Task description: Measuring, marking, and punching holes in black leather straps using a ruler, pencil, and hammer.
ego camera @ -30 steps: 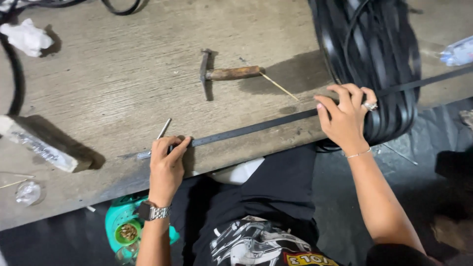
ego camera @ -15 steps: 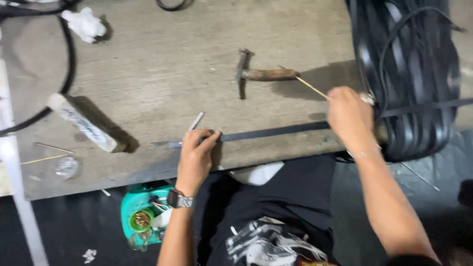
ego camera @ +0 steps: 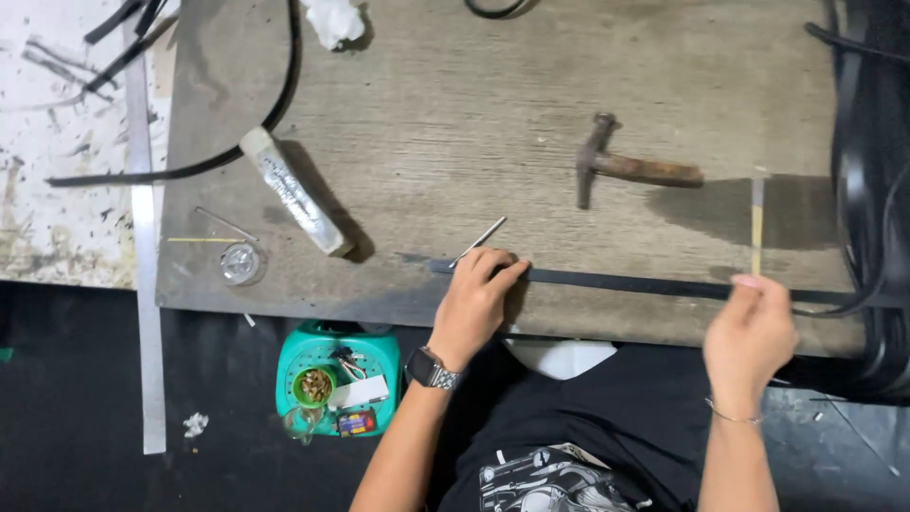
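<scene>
A long black strap (ego camera: 645, 283) lies flat along the near edge of a worn wooden board (ego camera: 493, 104). My left hand (ego camera: 476, 301), a watch on its wrist, presses down on the strap near its left end. A thin metal pin (ego camera: 479, 241) pokes out above its fingers. My right hand (ego camera: 749, 334) is closed on a thin pale stick (ego camera: 757, 224) that points upward just over the strap. The strap runs right into a stack of black straps (ego camera: 877, 190).
A rusty hammer (ego camera: 630, 167) lies on the board above the strap. A whitish bar (ego camera: 296, 192), a small clear lid (ego camera: 240, 263), a crumpled white rag (ego camera: 334, 19) and a black cable (ego camera: 237, 142) sit at the left. A teal basket (ego camera: 338, 378) stands on the dark floor.
My right hand left the strap by the stack, moved toward me and picked up the thin stick. My left hand stayed on the strap. The view shifted, showing more of the board's left side.
</scene>
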